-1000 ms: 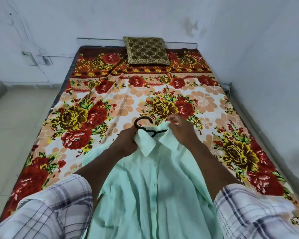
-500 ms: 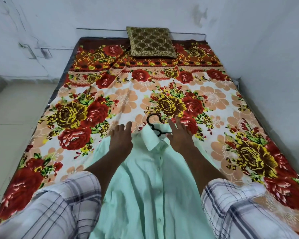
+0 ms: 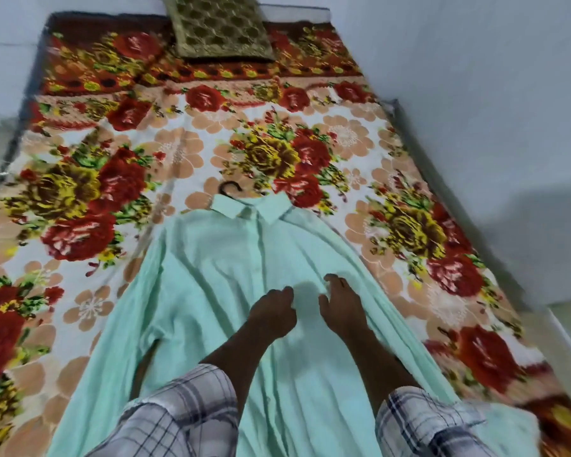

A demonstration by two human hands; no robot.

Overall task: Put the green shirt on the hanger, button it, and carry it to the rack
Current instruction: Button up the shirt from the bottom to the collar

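Green shirt (image 3: 211,275) lies flat on the bed (image 3: 178,153), hanger (image 3: 228,188) hook past its far collar — left hand (image 3: 271,313) and right hand (image 3: 342,308) curl narrow fingers at the mid placket, grip too blurred to tell — where tugging could skew the fronts and misalign buttons

2 forearms extended forward, near parallel. Left hand (image 3: 272,313) and right hand (image 3: 342,308) close together, fingers curled, each pinching green shirt (image 3: 211,275) fabric.

A floral bedsheet (image 3: 178,153) covers the bed, with a gold cushion (image 3: 218,28) at its head and pale walls (image 3: 475,77) alongside.
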